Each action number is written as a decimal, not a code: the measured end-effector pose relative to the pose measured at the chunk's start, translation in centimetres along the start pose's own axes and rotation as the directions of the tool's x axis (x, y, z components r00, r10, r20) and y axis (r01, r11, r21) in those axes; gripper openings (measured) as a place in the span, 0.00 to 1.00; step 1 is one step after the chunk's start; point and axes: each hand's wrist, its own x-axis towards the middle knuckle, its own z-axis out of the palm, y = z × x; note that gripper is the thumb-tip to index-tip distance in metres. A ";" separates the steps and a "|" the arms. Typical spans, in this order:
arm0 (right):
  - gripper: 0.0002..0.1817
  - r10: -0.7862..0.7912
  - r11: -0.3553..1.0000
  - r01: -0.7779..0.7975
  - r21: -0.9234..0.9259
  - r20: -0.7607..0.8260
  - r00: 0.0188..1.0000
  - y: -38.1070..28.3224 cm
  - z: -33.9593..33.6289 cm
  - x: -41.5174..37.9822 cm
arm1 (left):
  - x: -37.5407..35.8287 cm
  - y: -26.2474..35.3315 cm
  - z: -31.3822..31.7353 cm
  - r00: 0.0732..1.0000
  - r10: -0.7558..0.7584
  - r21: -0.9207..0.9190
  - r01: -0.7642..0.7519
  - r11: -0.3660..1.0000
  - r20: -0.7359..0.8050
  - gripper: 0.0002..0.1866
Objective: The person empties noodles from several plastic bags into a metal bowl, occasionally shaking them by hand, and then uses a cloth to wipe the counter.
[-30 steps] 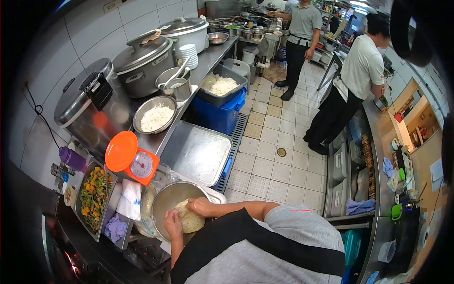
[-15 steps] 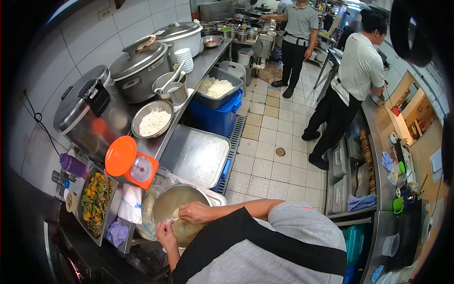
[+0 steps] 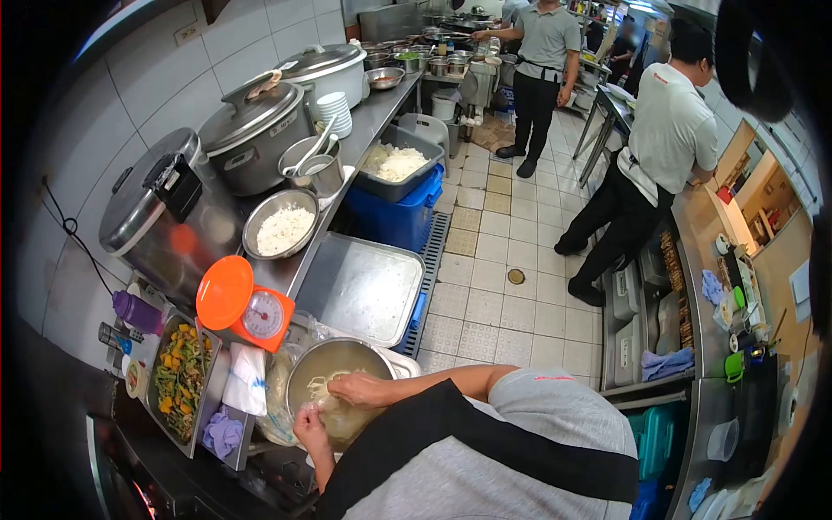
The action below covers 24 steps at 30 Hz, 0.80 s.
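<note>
A round metal bowl (image 3: 299,368) lies below my chest, with cloudy, pale contents inside. My right hand (image 3: 362,390) reaches into it from the right, its fingers bent together over pale, soft-looking strips (image 3: 319,383). At the bowl's near-left rim is my left hand (image 3: 312,426), its fingers pinched together close to the right hand's fingertips. What the fingers hold is too small to make out. A clear plastic bag (image 3: 276,394) bunches up against the bowl's left side.
Left of the bowl are a tray of cooked vegetables (image 3: 180,381), a white cloth (image 3: 246,380) and an orange scale (image 3: 263,314). Beyond lie a metal tray (image 3: 364,282) and a bowl of rice (image 3: 284,227). Co-workers (image 3: 654,139) stand on the right and at the back.
My hands stay over the bowl with small finger movements; pale strips show more clearly beneath the right hand. The co-worker on the right leans slightly more toward the counter.
</note>
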 end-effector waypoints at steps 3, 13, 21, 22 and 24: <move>0.08 -0.004 1.000 0.006 -0.027 0.063 0.998 1.4 0.4 -0.1 | -1.2 1.0 0.4 0.995 -0.096 0.198 0.092 0.976 0.008 0.09; 0.30 0.551 0.634 -0.392 0.667 -0.034 0.834 5.7 -7.3 -2.5 | -1.7 1.0 1.8 0.955 0.116 0.576 -0.259 0.775 0.274 0.10; 0.35 0.455 0.459 0.691 0.558 -0.816 0.357 0.5 -34.3 -6.9 | -0.6 0.2 3.7 0.898 0.150 0.731 -0.426 0.533 0.414 0.12; 0.35 0.452 0.460 0.694 0.554 -0.819 0.353 -0.9 -36.0 -7.4 | -0.3 -0.7 3.9 0.910 0.127 0.769 -0.402 0.497 0.394 0.12; 0.37 0.344 0.499 0.717 0.486 -0.871 0.351 -2.3 -37.8 -8.1 | -0.3 -1.3 3.7 0.923 0.100 0.809 -0.374 0.453 0.370 0.13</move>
